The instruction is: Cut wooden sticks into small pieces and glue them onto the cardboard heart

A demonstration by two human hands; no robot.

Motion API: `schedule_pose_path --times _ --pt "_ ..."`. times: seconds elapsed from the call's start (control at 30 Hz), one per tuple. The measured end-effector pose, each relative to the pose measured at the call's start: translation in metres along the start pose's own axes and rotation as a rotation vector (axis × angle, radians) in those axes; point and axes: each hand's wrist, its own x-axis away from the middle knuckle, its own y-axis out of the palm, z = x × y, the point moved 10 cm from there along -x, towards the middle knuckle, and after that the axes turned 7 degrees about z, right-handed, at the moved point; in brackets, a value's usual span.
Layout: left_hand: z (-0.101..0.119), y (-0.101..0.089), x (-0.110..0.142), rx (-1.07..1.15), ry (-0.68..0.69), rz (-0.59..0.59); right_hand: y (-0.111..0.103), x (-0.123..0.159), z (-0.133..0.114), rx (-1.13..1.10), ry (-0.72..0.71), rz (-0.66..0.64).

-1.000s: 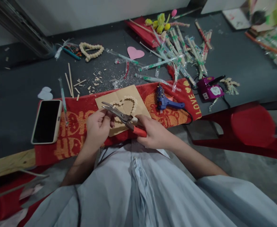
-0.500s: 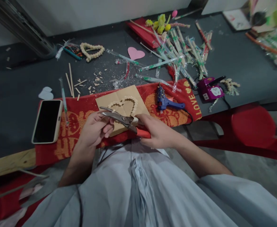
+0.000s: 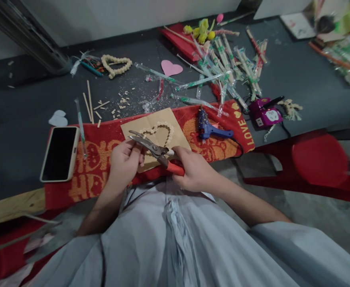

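My right hand (image 3: 193,167) is closed round the red-handled pruning shears (image 3: 156,150), whose blades point up and left. Close by the blade tips, my left hand (image 3: 125,161) has its fingers pressed together; what they pinch is hidden. Beneath the blades lies a brown card (image 3: 177,123) carrying a heart outline of small wooden pieces (image 3: 169,129). The shears cover the lower left part of that heart. The card rests on a red and orange towel (image 3: 103,187) along the table's front edge.
A blue glue gun (image 3: 209,129) lies on the towel's right, a phone (image 3: 59,153) on its left. Behind are loose sticks (image 3: 90,101), cut bits (image 3: 122,101), a second wooden heart (image 3: 116,65) and wrapped chopsticks (image 3: 219,67). A red chair (image 3: 318,163) stands right.
The shears have tipped slightly, their red handle shifting left and down. My left hand has moved a little right and its fingers have drawn closer together.
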Motion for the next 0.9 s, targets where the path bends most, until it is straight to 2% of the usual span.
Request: schedule_pose_path --times 0.1,0.2,0.33,0.5,0.63,0.73,0.9 --pt "0.001 -0.010 -0.001 -0.236 0.139 0.087 0.003 -0.001 0.000 -0.052 0.022 -0.048" --pt "0.000 -0.009 -0.002 -0.260 0.173 0.055 0.003 -0.002 -0.001 -0.096 0.025 -0.084" --pt "-0.004 -0.004 -0.003 -0.135 0.073 0.020 0.001 -0.002 0.000 -0.083 -0.001 -0.079" --pt "0.000 0.006 0.001 0.152 -0.058 -0.055 -0.003 -0.003 -0.004 -0.129 -0.162 -0.043" --pt "0.000 0.011 0.006 0.354 -0.222 -0.107 -0.007 -0.004 -0.006 -0.189 -0.260 -0.037" --pt "0.002 0.020 0.011 0.440 -0.323 -0.198 -0.010 -0.004 -0.006 -0.182 -0.305 -0.018" --pt "0.005 0.024 0.015 0.486 -0.362 -0.255 -0.010 -0.003 -0.007 -0.152 -0.347 -0.015"
